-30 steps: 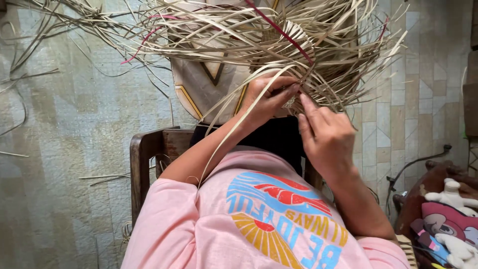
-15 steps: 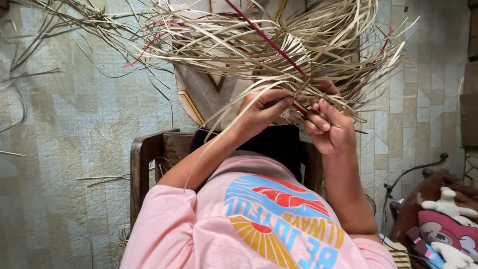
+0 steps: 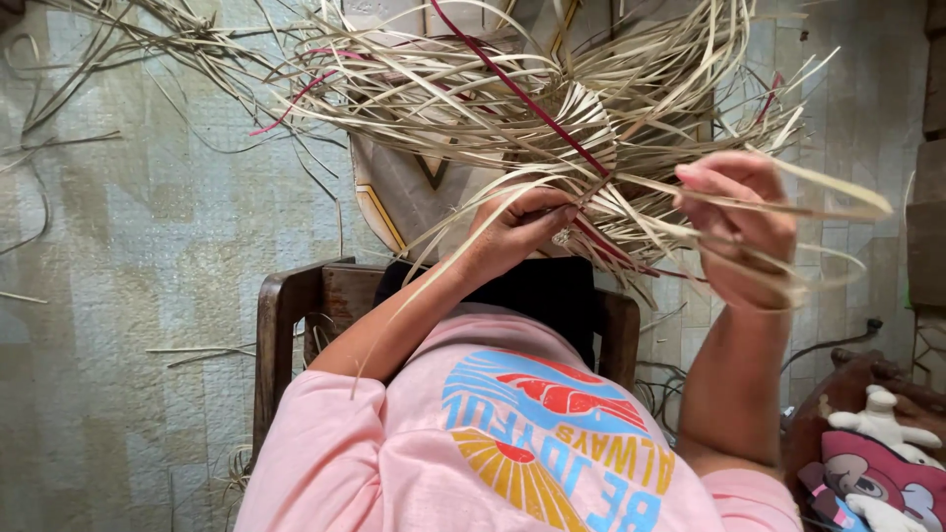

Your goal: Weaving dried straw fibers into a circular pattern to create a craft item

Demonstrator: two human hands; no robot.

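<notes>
Head view: you're working a mass of pale straw-coloured woven strips (image 3: 552,128), flat and narrow, w/ a tight plaited patch at the centre and loose ends fanning out all round it, some curling, some straight. A few strips are dyed: one dark red strip (image 3: 512,89) runs diagonally across the weave, and pinkish ones show at the upper left edge of the weave. The whole bundle sits above the wooden chair (image 3: 296,325), over your lap, held up off the floor.

Your left hand (image 3: 517,227) is at the lower centre of the weave, fingers curled shut, pinching strips right where the plaited part ends; thumb and fingertips press together on the material. Your right hand (image 3: 739,232) is at the weave's lower right edge, fingers bent and closed round a few long loose strips that stretch out to the right past the hand; one thin strip runs taut betw. the two hands.

Below the weave, a cream panel w/ gold and dark edging (image 3: 414,187) shows through the gaps. The chair's arms and back frame sit directly under the weave, dark brown. Loose cut strips lie on the tiled floor (image 3: 128,276) left of the chair. Right of the chair, low down, a pink stuffed toy (image 3: 877,463) lies on sth dark.
</notes>
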